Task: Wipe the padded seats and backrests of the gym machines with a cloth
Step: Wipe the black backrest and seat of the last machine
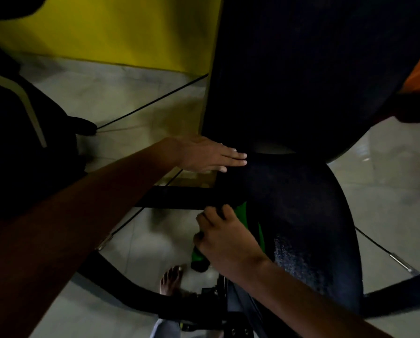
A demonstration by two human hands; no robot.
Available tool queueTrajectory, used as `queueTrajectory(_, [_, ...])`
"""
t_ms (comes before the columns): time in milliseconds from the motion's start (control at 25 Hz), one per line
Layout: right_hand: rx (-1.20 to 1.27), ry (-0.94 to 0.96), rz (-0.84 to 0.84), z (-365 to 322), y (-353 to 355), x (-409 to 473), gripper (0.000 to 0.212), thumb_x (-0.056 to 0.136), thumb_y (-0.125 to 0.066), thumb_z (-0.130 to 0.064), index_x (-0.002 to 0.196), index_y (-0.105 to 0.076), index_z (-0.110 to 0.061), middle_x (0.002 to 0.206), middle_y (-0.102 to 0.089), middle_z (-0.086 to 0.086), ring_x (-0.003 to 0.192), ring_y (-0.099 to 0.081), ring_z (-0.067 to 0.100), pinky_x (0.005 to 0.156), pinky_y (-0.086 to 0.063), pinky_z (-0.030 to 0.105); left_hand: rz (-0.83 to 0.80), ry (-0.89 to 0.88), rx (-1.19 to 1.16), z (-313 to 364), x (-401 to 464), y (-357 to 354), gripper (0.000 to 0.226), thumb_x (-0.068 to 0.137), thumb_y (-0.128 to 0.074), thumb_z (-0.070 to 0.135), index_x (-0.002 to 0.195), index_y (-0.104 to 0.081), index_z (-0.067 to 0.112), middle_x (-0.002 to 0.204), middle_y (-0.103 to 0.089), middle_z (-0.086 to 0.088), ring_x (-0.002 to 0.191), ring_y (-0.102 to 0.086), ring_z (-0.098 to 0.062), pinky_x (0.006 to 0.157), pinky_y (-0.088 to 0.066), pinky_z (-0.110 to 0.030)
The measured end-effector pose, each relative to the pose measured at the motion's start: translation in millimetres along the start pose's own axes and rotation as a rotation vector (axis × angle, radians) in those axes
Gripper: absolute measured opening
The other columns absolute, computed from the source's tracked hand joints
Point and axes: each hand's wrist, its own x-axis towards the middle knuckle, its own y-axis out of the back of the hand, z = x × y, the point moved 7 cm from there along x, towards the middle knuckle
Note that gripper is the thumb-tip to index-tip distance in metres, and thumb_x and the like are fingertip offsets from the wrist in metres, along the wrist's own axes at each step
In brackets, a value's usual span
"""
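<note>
A dark padded seat (pixel 301 203) of a gym machine fills the middle right, with its dark backrest (pixel 301 69) rising above it. My left hand (pixel 211 156) lies flat, fingers together, on the seat's upper left edge. My right hand (pixel 224 236) is closed on a green cloth (pixel 243 213) pressed against the seat's left side. A green and dark bunch (pixel 199 259) hangs below the fist. Part of the seat surface near my right wrist looks speckled and damp.
The black machine frame (pixel 179 197) runs under the seat, with thin cables (pixel 152 101) crossing the pale tiled floor (pixel 131 240). A yellow wall (pixel 118 28) stands behind. My bare foot (pixel 171 280) is on the floor below. Another dark machine (pixel 21 142) sits at the left.
</note>
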Motion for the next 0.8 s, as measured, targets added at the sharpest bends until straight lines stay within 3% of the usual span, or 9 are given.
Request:
queueTrajectory(160, [-0.008,-0.110,0.076,20.3,8.7,28.2,0.035,0.093,-0.041,-0.025,0.122,-0.056,-0.014,0.124,-0.044,0.016,0.116,-0.035,0.035,0.094,-0.033,0.045,-0.085,0.031,0.026,-1.1,7.1,-8.3,0.058,0.100,-0.045,0.027,0.152,-0.020,0.026,0.159,-0.013,0.011,0.144,-0.016,-0.007,0.116,-0.027,-0.037])
queueTrajectory(240, [0.009,-0.092,0.114,18.0,2.2,19.2,0.030,0.083,-0.048,-0.027,0.105,-0.067,-0.020,0.113,-0.055,0.011,0.108,-0.045,0.031,0.089,-0.039,0.043,-0.106,0.052,0.032,-1.1,6.4,-9.3,0.055,0.100,-0.045,0.029,0.150,-0.025,0.024,0.158,-0.019,0.006,0.145,-0.019,-0.013,0.115,-0.027,-0.044])
queueTrajectory(360, [0.094,0.073,0.145,-4.6,-14.3,-12.9,0.023,0.057,-0.067,-0.037,0.077,-0.071,-0.026,0.092,-0.061,0.004,0.095,-0.048,0.026,0.079,-0.036,0.041,-0.150,0.046,0.059,3.2,3.8,-5.3,0.057,0.100,-0.039,0.036,0.151,-0.015,0.024,0.159,-0.012,0.004,0.145,-0.015,-0.014,0.118,-0.019,-0.036])
queueTrajectory(480, [0.063,0.112,0.127,1.4,-18.0,-10.5,0.042,0.048,-0.074,-0.050,0.084,-0.071,-0.029,0.093,-0.062,0.003,0.093,-0.053,0.025,0.074,-0.044,0.038,-0.127,0.031,0.065,9.8,4.7,-2.1,0.058,0.101,-0.036,0.037,0.151,-0.012,0.021,0.159,-0.011,0.002,0.146,-0.013,-0.016,0.118,-0.017,-0.034])
queueTrajectory(640, [0.078,-0.077,0.171,26.1,-4.8,7.6,0.047,0.047,-0.074,-0.054,0.088,-0.071,-0.030,0.096,-0.062,0.004,0.092,-0.054,0.025,0.072,-0.044,0.035,-0.110,0.106,0.023,11.7,-0.1,-12.8,0.060,0.101,-0.034,0.037,0.152,-0.008,0.020,0.160,-0.004,0.003,0.147,-0.005,-0.013,0.120,-0.011,-0.033])
queueTrajectory(800, [0.145,0.145,0.077,-18.8,-25.6,-44.5,0.041,0.050,-0.071,-0.049,0.085,-0.070,-0.029,0.099,-0.061,0.003,0.100,-0.049,0.024,0.080,-0.046,0.038,-0.070,0.147,0.008,22.3,-6.3,-13.9,0.069,0.098,-0.033,0.049,0.153,-0.006,0.018,0.160,-0.001,0.003,0.146,0.001,-0.010,0.120,-0.006,-0.028])
